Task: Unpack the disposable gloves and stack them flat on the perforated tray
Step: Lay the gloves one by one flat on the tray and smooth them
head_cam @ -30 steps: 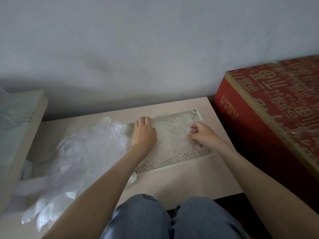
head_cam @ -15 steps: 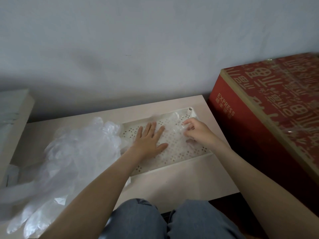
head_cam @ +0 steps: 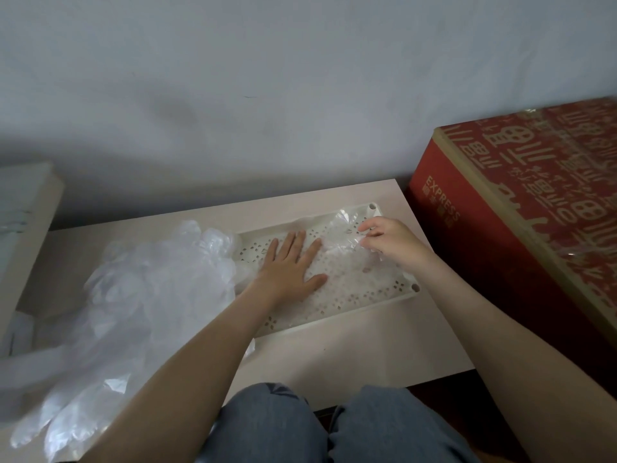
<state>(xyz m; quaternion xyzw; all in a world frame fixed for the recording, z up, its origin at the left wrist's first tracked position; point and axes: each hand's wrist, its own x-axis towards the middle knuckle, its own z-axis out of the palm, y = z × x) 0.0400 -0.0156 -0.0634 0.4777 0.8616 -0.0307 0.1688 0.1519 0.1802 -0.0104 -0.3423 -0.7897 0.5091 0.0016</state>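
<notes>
A white perforated tray (head_cam: 359, 304) lies on the pale table, right of centre. A clear disposable glove (head_cam: 344, 238) is spread over the tray's holes. My left hand (head_cam: 290, 265) lies flat on that glove, fingers straight and spread, pressing it down near the tray's left half. My right hand (head_cam: 389, 242) is at the tray's far right part, pinching a raised fold of the same clear plastic between thumb and fingertips. A large loose heap of clear gloves (head_cam: 140, 295) covers the table to the left of the tray.
A red printed cardboard box (head_cam: 521, 222) stands close against the table's right side. A pale box or board (head_cam: 23, 212) sits at the far left. A grey wall runs behind the table (head_cam: 367, 355). My knees in blue jeans (head_cam: 300, 426) are at the front edge.
My left hand went from a curled pose at the tray's left rim to lying flat and spread on the glove. My right hand shifted toward the far right corner, lifting plastic.
</notes>
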